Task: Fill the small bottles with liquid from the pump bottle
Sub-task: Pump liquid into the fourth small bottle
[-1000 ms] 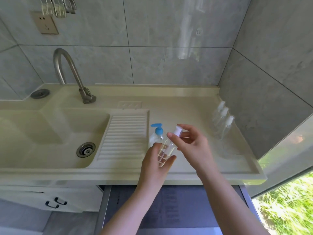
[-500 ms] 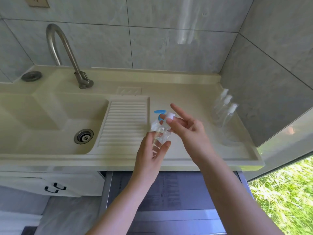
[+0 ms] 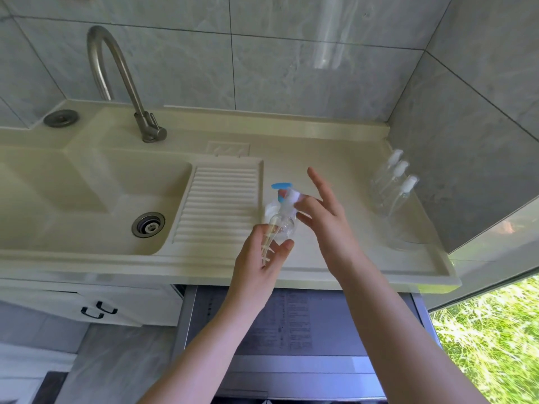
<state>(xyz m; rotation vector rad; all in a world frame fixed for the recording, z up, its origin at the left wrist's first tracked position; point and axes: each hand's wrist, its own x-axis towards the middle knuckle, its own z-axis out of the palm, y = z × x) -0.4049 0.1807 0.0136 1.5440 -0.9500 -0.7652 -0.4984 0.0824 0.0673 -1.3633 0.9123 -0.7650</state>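
Observation:
My left hand (image 3: pixel 259 258) grips a small clear bottle (image 3: pixel 281 225) by its lower body, above the counter's front part. My right hand (image 3: pixel 323 217) pinches the bottle's white cap (image 3: pixel 291 196) between thumb and a finger, while the other fingers stretch out straight. Directly behind the small bottle stands the pump bottle (image 3: pixel 274 204) with a blue pump head (image 3: pixel 281 186), mostly hidden. Three more small clear bottles (image 3: pixel 392 182) with white caps stand in a row at the counter's right end, near the wall.
A cream sink basin (image 3: pixel 87 199) with a metal drain (image 3: pixel 148 224) lies to the left, a ribbed washboard (image 3: pixel 221 199) beside it. A curved metal tap (image 3: pixel 122 80) rises behind. Grey tiled walls close the back and right. An open window shows grass at lower right.
The view has tilted slightly down and closer. My right hand has turned on the white cap, its free fingers spreading out straighter. My left hand keeps its hold on the bottle.

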